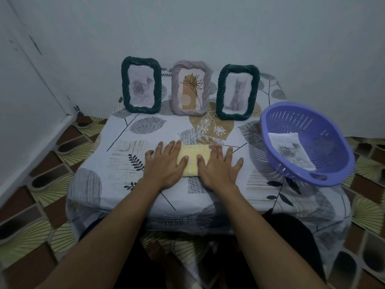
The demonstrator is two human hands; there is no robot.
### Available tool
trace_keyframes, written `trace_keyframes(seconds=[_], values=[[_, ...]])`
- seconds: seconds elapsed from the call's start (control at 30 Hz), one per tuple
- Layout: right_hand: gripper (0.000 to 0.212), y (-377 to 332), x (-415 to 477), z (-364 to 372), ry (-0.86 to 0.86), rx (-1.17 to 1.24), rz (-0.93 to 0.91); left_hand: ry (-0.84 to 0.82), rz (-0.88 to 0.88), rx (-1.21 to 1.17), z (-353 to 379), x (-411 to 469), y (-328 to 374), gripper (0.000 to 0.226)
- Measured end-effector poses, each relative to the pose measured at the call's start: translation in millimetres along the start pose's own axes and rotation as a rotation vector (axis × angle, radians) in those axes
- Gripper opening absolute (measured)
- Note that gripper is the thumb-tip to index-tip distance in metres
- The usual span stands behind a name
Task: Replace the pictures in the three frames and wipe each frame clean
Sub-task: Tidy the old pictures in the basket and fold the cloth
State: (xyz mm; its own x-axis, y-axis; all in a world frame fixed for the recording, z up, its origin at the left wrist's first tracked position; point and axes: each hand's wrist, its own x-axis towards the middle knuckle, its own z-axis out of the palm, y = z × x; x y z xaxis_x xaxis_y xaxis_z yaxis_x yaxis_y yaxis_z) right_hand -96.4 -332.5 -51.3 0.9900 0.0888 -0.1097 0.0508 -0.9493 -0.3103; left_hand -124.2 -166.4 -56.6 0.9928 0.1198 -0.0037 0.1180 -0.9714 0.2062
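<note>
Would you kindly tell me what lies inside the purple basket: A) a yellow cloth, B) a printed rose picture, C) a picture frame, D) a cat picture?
B: a rose picture lies inside the purple basket, while the yellow cloth lies outside it.

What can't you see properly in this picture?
All from the head view:
- Yellow cloth: both ends are covered by the left hand and right hand.
- Middle frame: the small writing on its picture is too tiny to read.
- Sheet in the purple basket: it hides anything underneath it.
- Left frame: its picture is faint and blurry.
</note>
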Motion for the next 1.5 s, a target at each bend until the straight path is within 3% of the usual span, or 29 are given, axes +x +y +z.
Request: trace_keyframes(seconds=[0.13,0.3,0.4,0.57,0.67,0.9,1.0,1.2,1.37,1.5], values=[[0.065,-5,1,-2,0.156,0.072,0.053,-0.011,-0.039,-0.074,2,-3,2,0.06],[0.05,-5,8,-10,0.12,0.214,0.045,0.0,-0.084,-0.162,-1,-15,3,0.055],[0.042,-10,10,-11,0.086,0.351,0.044,-0.038,-0.115,-0.278,-12,-16,0,0.068],[0.029,-19,8,-17,0.018,0.786,-0.198,0.007,-0.16,-0.507,-32,-16,-13,0.08],[0.029,-26,6,-23,-0.105,0.906,-0.352,0.023,-0.095,-0.635,-42,-21,-19,0.071],[0.03,-55,9,-18,-0.124,0.883,-0.467,-0.138,-0.057,-1.055,-46,-31,-43,0.029],[0.031,-66,7,-14,-0.126,0.859,-0.472,-0.098,-0.084,-1.114,-46,-36,-51,0.027],[0.047,-81,8,6,0.001,0.575,-0.369,0.143,-0.257,-0.733,-44,-38,-83,0.033],[0.057,-80,8,20,-0.008,0.164,-0.411,0.313,-0.396,-0.497,-44,-29,-123,0.038],[0.06,-85,14,33,-0.061,-0.026,-0.374,0.355,-0.438,-0.381,-44,-19,-137,0.038]])
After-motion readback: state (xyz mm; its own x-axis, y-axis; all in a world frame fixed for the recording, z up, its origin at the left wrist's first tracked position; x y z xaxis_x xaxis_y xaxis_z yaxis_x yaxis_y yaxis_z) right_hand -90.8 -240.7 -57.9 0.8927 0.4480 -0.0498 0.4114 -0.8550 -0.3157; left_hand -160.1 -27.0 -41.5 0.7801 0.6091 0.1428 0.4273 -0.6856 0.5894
